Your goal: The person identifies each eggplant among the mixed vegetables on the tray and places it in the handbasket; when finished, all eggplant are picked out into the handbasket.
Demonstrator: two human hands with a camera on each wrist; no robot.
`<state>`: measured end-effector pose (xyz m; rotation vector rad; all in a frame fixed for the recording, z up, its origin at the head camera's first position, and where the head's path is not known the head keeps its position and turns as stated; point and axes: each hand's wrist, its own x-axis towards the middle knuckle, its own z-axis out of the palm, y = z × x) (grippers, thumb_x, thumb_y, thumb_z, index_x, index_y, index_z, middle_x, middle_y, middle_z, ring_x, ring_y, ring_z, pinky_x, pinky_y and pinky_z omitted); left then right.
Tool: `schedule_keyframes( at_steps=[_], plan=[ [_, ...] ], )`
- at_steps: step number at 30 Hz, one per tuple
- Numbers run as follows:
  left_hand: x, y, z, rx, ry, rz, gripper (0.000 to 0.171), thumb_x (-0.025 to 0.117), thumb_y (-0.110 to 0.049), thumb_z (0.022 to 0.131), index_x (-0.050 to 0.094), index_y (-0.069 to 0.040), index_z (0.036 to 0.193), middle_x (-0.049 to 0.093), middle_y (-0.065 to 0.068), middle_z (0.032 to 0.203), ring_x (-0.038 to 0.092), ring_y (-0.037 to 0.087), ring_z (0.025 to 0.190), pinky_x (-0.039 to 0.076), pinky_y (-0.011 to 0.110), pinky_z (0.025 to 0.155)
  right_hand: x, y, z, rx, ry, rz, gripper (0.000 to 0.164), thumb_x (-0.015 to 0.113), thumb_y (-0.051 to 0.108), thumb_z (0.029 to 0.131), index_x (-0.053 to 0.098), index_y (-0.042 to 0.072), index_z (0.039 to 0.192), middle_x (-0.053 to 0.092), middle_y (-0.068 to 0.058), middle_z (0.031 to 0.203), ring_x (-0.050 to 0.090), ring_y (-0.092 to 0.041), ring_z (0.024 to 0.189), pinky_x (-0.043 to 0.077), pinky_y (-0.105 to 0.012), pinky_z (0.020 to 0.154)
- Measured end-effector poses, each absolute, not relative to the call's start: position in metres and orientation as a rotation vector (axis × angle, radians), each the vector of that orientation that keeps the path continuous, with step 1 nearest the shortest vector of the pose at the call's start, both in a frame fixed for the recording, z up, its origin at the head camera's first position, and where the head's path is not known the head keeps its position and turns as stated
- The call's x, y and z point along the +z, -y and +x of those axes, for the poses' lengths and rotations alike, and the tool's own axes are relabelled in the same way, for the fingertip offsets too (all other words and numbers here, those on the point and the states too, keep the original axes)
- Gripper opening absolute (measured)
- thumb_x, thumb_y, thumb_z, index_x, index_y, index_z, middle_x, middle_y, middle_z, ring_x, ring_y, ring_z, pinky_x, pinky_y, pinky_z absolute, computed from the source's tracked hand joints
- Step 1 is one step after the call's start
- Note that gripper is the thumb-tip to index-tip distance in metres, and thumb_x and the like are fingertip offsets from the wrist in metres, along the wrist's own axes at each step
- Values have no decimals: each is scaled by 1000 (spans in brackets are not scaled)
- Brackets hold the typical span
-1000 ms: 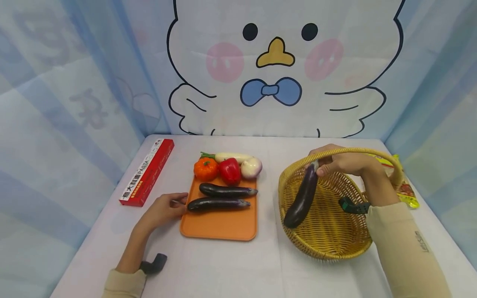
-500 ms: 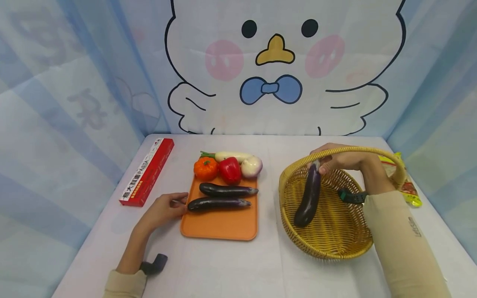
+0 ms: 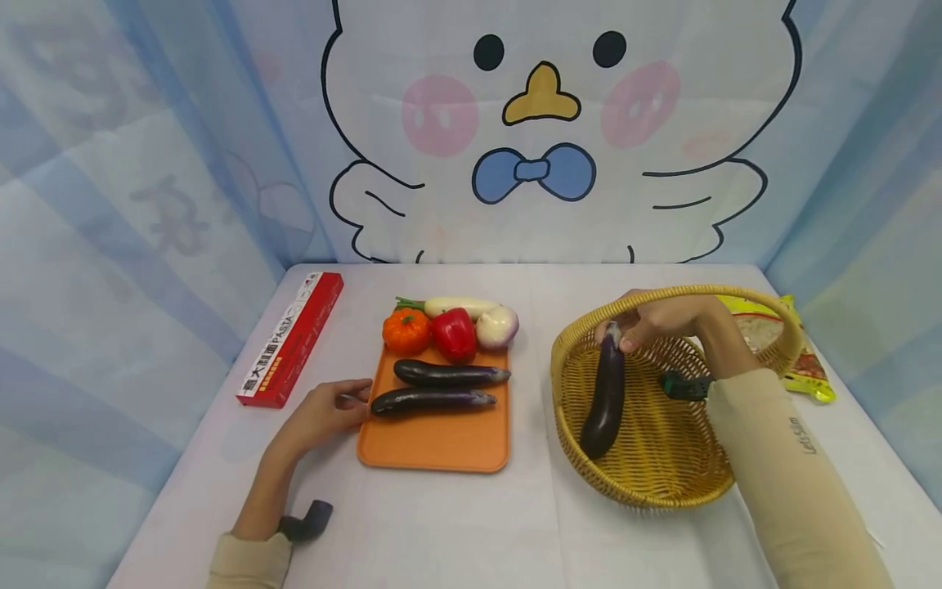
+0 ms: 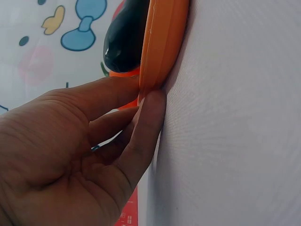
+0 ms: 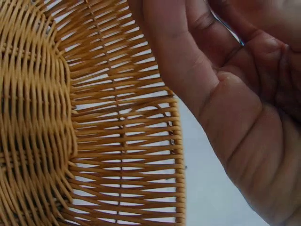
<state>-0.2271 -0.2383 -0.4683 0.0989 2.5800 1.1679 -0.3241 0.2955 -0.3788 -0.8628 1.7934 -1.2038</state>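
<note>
One red box [image 3: 294, 343] lies far left on the bench [image 3: 508, 532]; a yellow packet [image 3: 809, 368] at right is partly hidden by the basket's [image 3: 666, 458] handle [image 3: 699, 290], which arches across the right hand [image 3: 653, 321]. That hand pinches an eggplant [image 3: 606, 401] by its stem, at the basket's left side. The left hand [image 3: 327, 413] holds the tray [image 3: 434, 446], bearing two eggplants [image 3: 432, 401], with pumpkin [image 3: 406, 331], pepper [image 3: 454, 335], onion [image 3: 497, 327] and radish [image 3: 456, 307] beyond.

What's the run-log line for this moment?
right hand: holds long dark purple eggplant by stem | over oval golden woven basket, contact unclear | left hand: touches rectangular orange tray
</note>
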Motion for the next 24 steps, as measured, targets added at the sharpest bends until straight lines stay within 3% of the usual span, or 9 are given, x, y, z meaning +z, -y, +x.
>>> schedule_keyframes(
  at_steps=[8,24],
  plan=[
    [-468,238,-228,1168,-2581,88,54,73,-26,88,59,-8,137,68,5,111,64,19,94,55,38,84,-385,-291,-327,-1116,-1884,-741,35,68,2,88,60,-13,118,65,-19,106,59,-22,89,51,-37,82],
    [-468,237,-227,1149,-2597,103,53,73,-26,88,60,-8,136,68,4,108,63,19,93,55,38,84,-397,-286,-327,-954,-2026,-572,42,70,20,91,61,-2,126,63,-13,117,56,-27,105,44,-38,94]
  ],
)
